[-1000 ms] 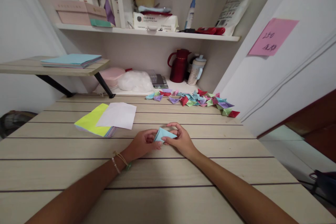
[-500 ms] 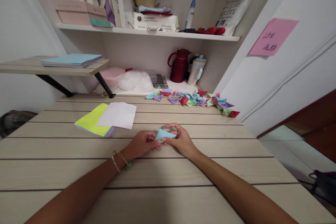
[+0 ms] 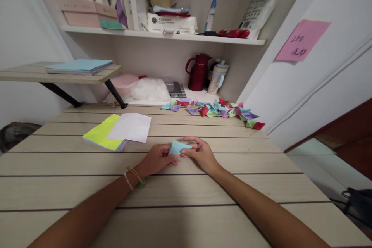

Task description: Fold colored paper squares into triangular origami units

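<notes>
Blue folded paper (image 3: 176,147) is being held over a wood-plank table (image 3: 247,162), left hand (image 3: 158,158) and right hand (image 3: 204,157) both pinching it; paper boats (image 3: 212,113) are crowding the back, pink note (image 3: 302,40) hanging nearby.

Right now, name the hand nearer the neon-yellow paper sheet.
Left. The left hand is right of the neon-yellow paper sheet, closer to the wearer; the right hand is farther right.

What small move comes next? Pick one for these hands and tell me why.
I'd probably press along the lower edge of the light-blue folded paper with the thumb of the right hand: that thumb rests near this edge, while the left hand pinches the left end and could steady it.
</notes>
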